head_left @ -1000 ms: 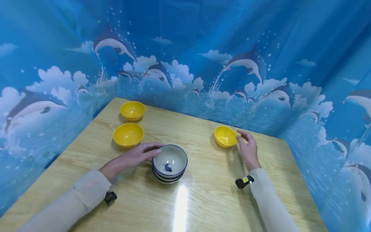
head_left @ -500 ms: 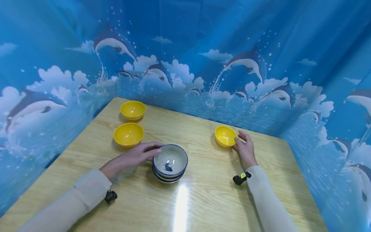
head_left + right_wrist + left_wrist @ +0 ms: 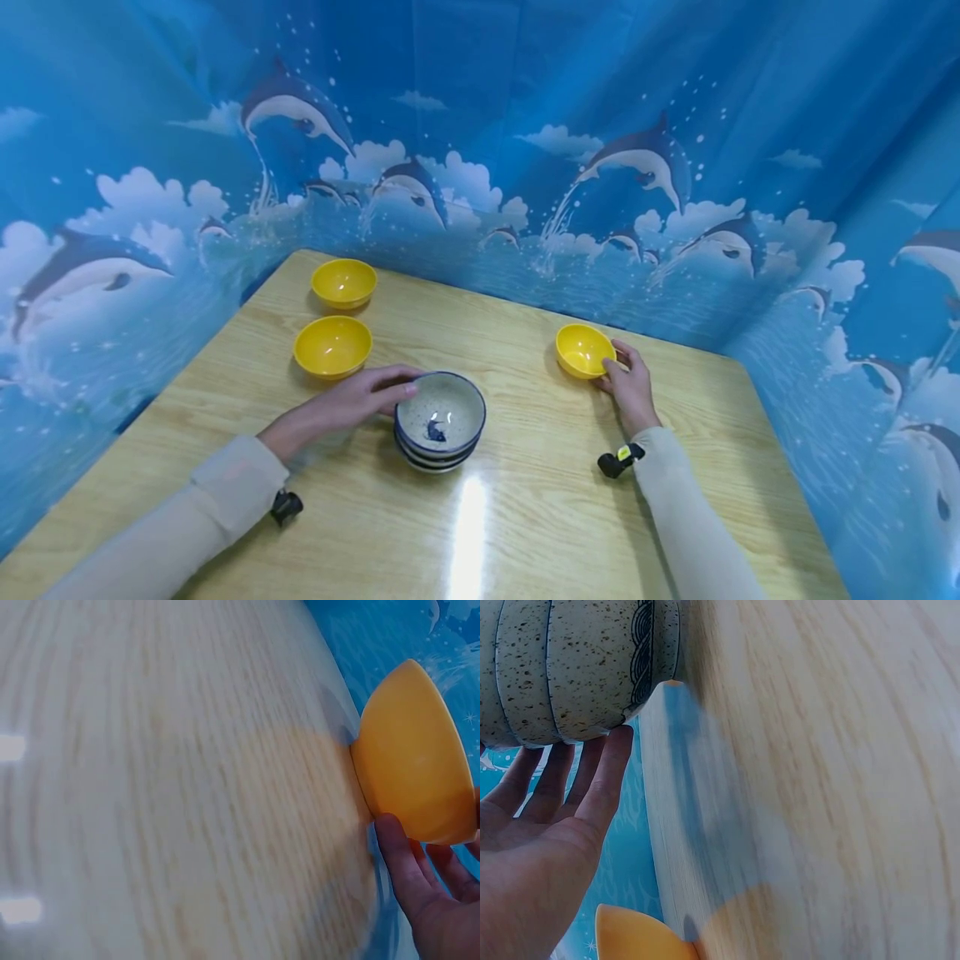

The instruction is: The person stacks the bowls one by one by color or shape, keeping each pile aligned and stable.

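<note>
A stack of speckled, blue-rimmed ceramic bowls stands on the table near the middle. My left hand holds its left side, thumb over the top rim and fingers against the outer wall. In the left wrist view, the fingertips touch the speckled wall. On the right, a small yellow bowl rests upright near the table's back edge. My right hand pinches its right rim, thumb at the inside and the other fingers outside. The right wrist view shows the yellow bowl with fingers at its lower side.
Two more yellow bowls stand at the left, one near the back corner and one closer, just beyond my left hand. A dolphin-print curtain hangs behind and beside the wooden table.
My right hand has moved left to the small yellow bowl and taken its rim between thumb and fingers. My left hand and the stack have stayed in place.
</note>
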Motion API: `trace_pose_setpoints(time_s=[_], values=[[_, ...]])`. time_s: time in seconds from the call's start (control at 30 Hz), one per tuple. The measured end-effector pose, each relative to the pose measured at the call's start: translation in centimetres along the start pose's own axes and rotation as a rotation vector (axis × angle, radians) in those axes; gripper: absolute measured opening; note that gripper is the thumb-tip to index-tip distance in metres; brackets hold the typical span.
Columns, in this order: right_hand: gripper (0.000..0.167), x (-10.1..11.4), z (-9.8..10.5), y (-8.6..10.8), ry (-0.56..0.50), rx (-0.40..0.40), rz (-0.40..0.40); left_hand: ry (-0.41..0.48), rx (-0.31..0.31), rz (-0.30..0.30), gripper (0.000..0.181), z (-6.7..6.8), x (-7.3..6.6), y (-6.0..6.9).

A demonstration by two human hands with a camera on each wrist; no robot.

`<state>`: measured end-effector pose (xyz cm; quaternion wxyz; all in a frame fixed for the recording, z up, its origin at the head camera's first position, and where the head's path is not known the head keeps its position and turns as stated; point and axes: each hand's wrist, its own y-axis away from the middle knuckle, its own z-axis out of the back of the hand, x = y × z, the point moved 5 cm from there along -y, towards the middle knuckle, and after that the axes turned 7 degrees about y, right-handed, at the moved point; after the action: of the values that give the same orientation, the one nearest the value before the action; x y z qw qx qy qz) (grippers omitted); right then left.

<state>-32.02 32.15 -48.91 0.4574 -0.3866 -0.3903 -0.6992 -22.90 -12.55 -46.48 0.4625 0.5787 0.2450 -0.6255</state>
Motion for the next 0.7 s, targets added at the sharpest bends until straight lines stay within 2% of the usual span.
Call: trace_pose_setpoints(time_s=[0.5, 0.7], values=[[0.055, -0.9, 1.5, 1.2, -0.003, -0.017, -0.011, 0.018, 0.012, 0.0, 0.061, 0.1, 0.1, -0.1], [0.053, -0.5, 2.3, 2.6, 0.022, 0.02, 0.032, 0.009, 0.007, 0.006, 0.063, 0.1, 0.2, -0.2]])
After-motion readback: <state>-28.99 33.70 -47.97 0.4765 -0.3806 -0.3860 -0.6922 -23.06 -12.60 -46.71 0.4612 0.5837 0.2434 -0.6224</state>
